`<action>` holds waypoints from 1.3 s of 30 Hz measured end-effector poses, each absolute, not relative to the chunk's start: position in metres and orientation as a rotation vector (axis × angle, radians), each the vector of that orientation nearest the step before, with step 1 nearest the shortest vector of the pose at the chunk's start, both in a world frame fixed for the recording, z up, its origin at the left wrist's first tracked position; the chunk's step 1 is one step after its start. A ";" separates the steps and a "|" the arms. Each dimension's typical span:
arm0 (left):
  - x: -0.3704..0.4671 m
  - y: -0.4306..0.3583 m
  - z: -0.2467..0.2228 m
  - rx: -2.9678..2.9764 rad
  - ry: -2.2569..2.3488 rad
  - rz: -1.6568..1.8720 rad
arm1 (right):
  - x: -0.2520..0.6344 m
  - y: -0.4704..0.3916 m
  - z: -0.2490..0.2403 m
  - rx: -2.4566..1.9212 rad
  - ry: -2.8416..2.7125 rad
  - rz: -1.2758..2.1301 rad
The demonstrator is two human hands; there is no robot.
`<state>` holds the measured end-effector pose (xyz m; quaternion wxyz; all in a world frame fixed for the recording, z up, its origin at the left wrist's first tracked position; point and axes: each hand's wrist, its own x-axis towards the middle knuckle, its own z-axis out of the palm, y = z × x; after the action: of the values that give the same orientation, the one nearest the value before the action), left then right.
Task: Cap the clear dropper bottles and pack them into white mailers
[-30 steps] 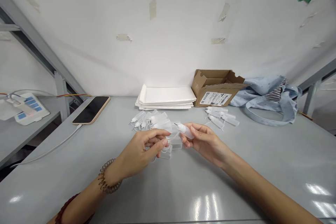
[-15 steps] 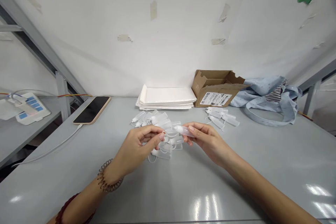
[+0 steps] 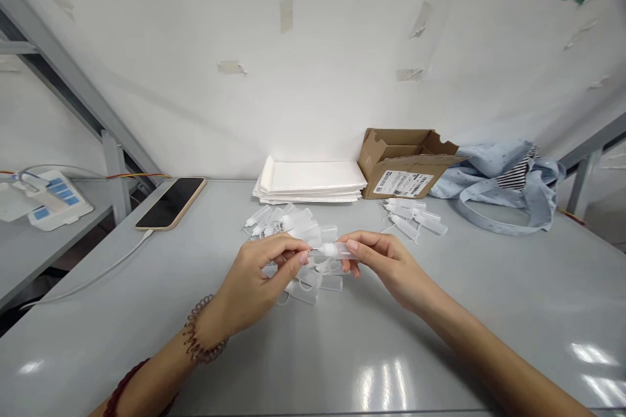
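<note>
My right hand (image 3: 386, 264) pinches a small translucent bottle (image 3: 337, 250) with a white cap, its thin tip pointing left. At that tip, the thumb and forefinger of my left hand (image 3: 267, 273) are pressed together; whatever is between them is too small to make out. Beneath and behind both hands lies a pile of similar bottles (image 3: 306, 232) with white caps and thin loops, partly hidden by my fingers. A smaller group of bottles (image 3: 405, 226) rests on the grey table (image 3: 342, 358) farther right, in front of the cardboard box.
White padded envelopes (image 3: 313, 177) are stacked at the wall beside an open cardboard box (image 3: 408, 169). Light blue fabric with a strap (image 3: 508, 202) lies at the right. A phone (image 3: 171, 204) with a charging cable (image 3: 105, 273) is at the left, near a blue-and-white device (image 3: 61, 199).
The bottle in my right hand has moved slightly down and left, so its tip now meets my left fingertips. The view has shifted a little.
</note>
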<state>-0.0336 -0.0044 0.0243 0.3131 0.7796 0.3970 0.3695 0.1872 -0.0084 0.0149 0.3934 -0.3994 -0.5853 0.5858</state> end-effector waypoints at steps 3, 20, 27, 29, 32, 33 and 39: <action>-0.033 -0.004 0.025 2.054 1.045 0.978 | 0.187 -0.009 0.016 -1.015 -1.490 1.481; -0.034 -0.004 0.017 2.232 1.015 0.969 | 0.187 -0.013 0.020 -1.213 -1.670 1.211; -0.033 -0.004 0.014 2.262 0.991 0.955 | 0.185 -0.013 0.019 -1.231 -1.725 1.142; -0.032 -0.004 0.013 2.263 0.990 0.947 | 0.184 -0.013 0.018 -1.223 -1.728 1.132; -0.032 -0.005 0.013 2.260 0.993 0.948 | 0.183 -0.013 0.016 -1.207 -1.729 1.137; -0.032 -0.005 0.013 2.257 0.994 0.946 | 0.183 -0.013 0.015 -1.203 -1.728 1.141; -0.031 -0.005 0.009 2.249 0.999 0.952 | 0.180 -0.014 0.011 -1.185 -1.719 1.177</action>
<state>-0.0312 -0.0050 0.0089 0.2487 0.8256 0.3667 0.3493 0.1797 -0.0139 0.0115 0.3639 -0.4605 -0.6679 0.4576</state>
